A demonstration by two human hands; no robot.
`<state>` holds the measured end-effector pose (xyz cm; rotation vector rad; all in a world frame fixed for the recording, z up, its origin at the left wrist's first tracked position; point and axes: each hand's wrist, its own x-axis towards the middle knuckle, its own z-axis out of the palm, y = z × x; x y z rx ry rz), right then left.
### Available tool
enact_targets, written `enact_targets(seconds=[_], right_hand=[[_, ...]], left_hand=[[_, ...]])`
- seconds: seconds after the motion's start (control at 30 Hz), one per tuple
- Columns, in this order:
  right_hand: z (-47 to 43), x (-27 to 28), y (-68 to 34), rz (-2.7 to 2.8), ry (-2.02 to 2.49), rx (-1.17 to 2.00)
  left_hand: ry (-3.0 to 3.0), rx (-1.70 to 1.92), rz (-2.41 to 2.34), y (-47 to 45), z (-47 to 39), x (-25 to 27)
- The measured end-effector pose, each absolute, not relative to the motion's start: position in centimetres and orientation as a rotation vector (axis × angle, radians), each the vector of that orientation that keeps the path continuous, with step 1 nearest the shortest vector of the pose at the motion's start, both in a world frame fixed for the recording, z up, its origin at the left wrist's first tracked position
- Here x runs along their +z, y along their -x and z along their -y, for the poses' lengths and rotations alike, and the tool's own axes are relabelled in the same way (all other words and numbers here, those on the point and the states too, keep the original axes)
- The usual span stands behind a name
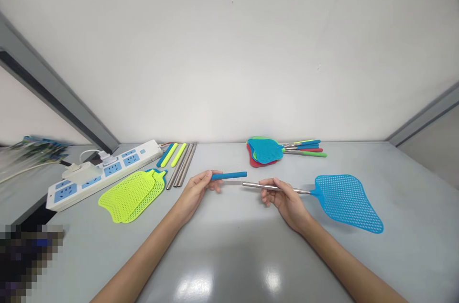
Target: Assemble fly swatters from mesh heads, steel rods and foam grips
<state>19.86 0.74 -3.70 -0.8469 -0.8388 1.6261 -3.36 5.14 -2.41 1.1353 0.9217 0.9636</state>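
Note:
Between the thumb and fingers of my left hand (pixel 200 189) is a blue handle grip (pixel 231 175), its free end pointing right. My right hand (pixel 285 199) is closed round the metal rod of a fly swatter, whose blue mesh head (pixel 347 200) extends to the right. The bare end of the metal rod (pixel 253 185) points left, slightly below the blue grip and apart from it. Both are held above the grey table (pixel 229 250). Left of my left hand lie several metal tubes (pixel 182 167), with yellow grips (pixel 172 155) and a blue grip beside them.
Two yellow swatter heads (pixel 131 195) lie at the left, with blue showing underneath. Behind them stands a white power strip (pixel 125 165) with plugs and cables. Several whole fly swatters (pixel 267 151) are stacked by the back wall (pixel 229 64). Plastic-wrapped items (pixel 34 155) sit far left.

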Motion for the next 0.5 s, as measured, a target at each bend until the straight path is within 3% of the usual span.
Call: enact_targets(seconds=[0.5], right_hand=[[-0.65,-3.39,-20.05,0.788,0.832,1.647]], left_hand=[[-1.107,0.99,-0.939,3.4,-5.3,-2.91]])
